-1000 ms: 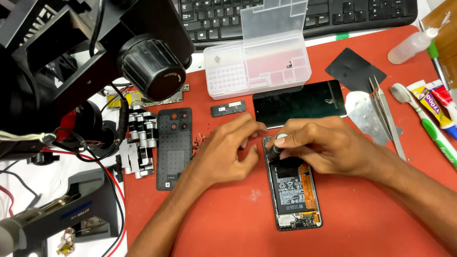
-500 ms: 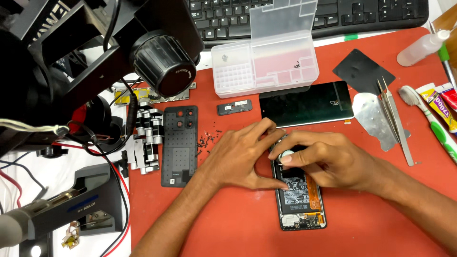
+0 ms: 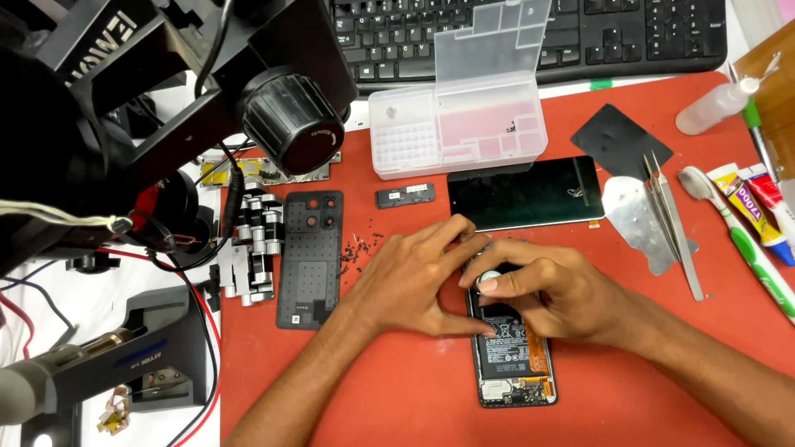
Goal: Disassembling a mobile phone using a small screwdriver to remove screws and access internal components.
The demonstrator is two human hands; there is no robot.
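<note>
Head view shows both hands over an opened phone lying on the red mat of the worktop, its battery and boards bare. Left hand lies flat beside the phone's upper end, thumb along its left edge and fingers touching the top, grip loose and holding nothing; right hand covers the top of the phone, its grip pinched on a small round part. A black back cover lies left, a dark screen just above.
</note>
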